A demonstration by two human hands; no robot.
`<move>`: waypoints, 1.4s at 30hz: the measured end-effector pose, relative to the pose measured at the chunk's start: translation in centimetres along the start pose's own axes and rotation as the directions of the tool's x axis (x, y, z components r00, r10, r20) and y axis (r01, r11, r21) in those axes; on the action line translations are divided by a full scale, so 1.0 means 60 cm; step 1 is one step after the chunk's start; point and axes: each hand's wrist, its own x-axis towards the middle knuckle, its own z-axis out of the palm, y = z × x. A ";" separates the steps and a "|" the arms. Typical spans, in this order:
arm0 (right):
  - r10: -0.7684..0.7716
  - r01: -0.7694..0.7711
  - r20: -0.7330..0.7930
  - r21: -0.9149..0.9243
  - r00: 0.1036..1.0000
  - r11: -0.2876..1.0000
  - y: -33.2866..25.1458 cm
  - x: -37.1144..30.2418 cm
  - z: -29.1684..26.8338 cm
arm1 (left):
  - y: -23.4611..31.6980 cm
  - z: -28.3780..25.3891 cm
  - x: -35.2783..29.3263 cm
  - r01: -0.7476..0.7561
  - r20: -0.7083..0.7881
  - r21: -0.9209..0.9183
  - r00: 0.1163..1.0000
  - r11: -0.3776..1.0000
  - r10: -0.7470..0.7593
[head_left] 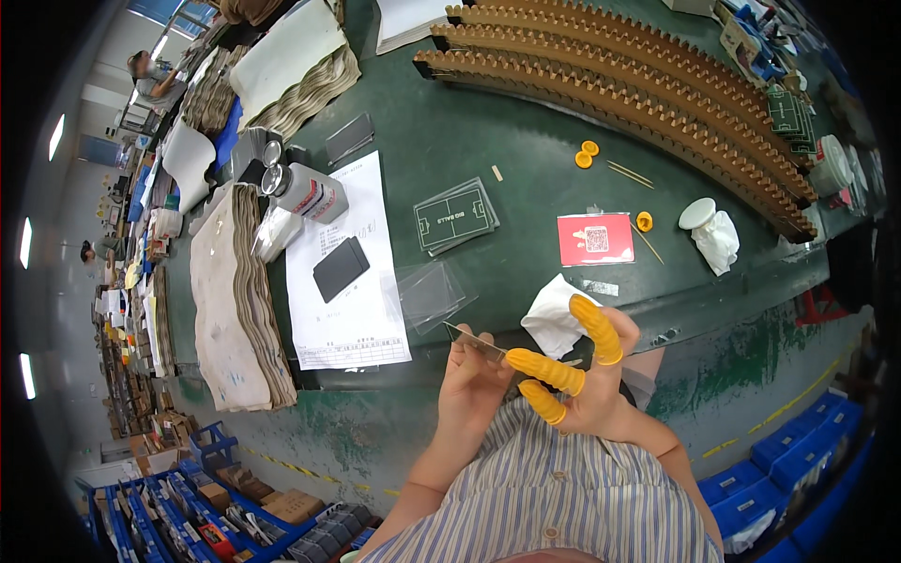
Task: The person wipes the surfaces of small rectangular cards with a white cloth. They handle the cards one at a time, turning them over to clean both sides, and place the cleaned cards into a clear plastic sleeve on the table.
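My left hand [469,383] pinches a thin flat plate [477,343], seen nearly edge-on, just over the table's front edge. Beside it, my right hand [601,394] wears yellow finger cots on several fingers. One of its covered fingertips meets the plate's right end; another finger points upward, and the fingers are apart. A slim pale tip shows between them, too small to name. Under and behind that hand lies a crumpled white cloth [554,317]. Clear plastic sheets [432,296] rest just beyond my left hand. Farther back sits a stack of green cards printed with a football pitch [455,218].
Dark grey plates [341,269] lie on a printed paper sheet [347,328] at left, near a metal-topped bottle [314,194]. A red card [596,251], rolled yellow finger cots [584,160] and thin wooden sticks [631,175] are at right. Long notched brown racks [619,89] cross the back.
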 end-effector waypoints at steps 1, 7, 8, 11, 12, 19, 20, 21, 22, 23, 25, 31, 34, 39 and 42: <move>-0.001 0.001 -0.004 0.003 1.000 1.000 0.000 0.001 -0.001 | 0.000 0.001 0.000 -0.001 -0.015 0.006 1.000 1.000 0.001; 0.013 -0.010 -0.052 0.072 0.999 0.997 0.014 -0.001 -0.006 | -0.001 -0.007 0.001 -0.018 -0.068 -0.032 0.998 0.999 0.016; 0.010 -0.007 -0.057 0.062 0.998 0.998 0.017 -0.002 -0.007 | -0.001 -0.007 0.002 -0.020 -0.064 -0.036 0.998 0.999 0.018; 0.011 -0.008 -0.064 0.051 0.998 0.999 0.021 -0.005 -0.011 | -0.001 0.001 0.001 -0.066 -0.046 0.036 0.997 0.997 0.067; 0.018 -0.014 -0.062 0.059 0.998 0.998 0.020 -0.004 -0.012 | 0.000 0.006 0.000 -0.088 -0.039 0.074 0.995 0.993 0.091; 0.109 -0.099 -0.224 0.058 0.968 0.993 0.041 -0.027 -0.025 | 0.015 0.040 0.001 -0.411 0.210 0.853 0.833 0.321 0.512; 0.115 -0.101 -0.234 0.070 0.966 0.992 0.042 -0.027 -0.024 | 0.021 0.044 0.001 -0.446 0.276 0.867 0.802 0.223 0.530; 0.120 -0.103 -0.244 0.082 0.962 0.991 0.042 -0.027 -0.022 | 0.026 0.047 0.002 -0.475 0.342 0.872 0.769 0.123 0.541; 0.125 -0.102 -0.258 0.099 0.958 0.990 0.041 -0.027 -0.021 | 0.030 0.047 0.003 -0.498 0.411 0.867 0.732 0.015 0.543; 0.084 -0.070 -0.233 0.067 0.969 0.995 0.041 -0.027 -0.022 | 0.031 0.045 0.005 -0.521 0.457 0.852 0.698 -0.048 0.551; 0.005 -0.005 -0.185 0.004 0.983 1.000 0.040 -0.029 -0.024 | 0.036 0.045 0.008 -0.515 0.601 0.797 0.623 -0.316 0.500; 0.038 -0.036 -0.145 0.014 0.989 0.999 0.028 -0.023 -0.016 | 0.064 0.068 -0.008 -0.446 0.817 0.474 0.545 -0.759 0.190; 0.097 -0.090 -0.147 0.054 0.984 0.994 0.023 -0.018 -0.018 | 0.072 0.075 -0.012 -0.465 0.855 0.369 0.510 -0.805 0.097; 0.035 -0.029 -0.110 0.058 0.993 0.998 0.028 -0.021 -0.022 | 0.088 0.085 -0.012 -0.498 0.898 0.253 0.440 -0.829 0.010; 0.032 -0.021 -0.092 0.125 0.995 0.992 0.028 -0.022 -0.019 | 0.095 0.088 -0.010 -0.533 0.908 0.209 0.416 -0.820 -0.039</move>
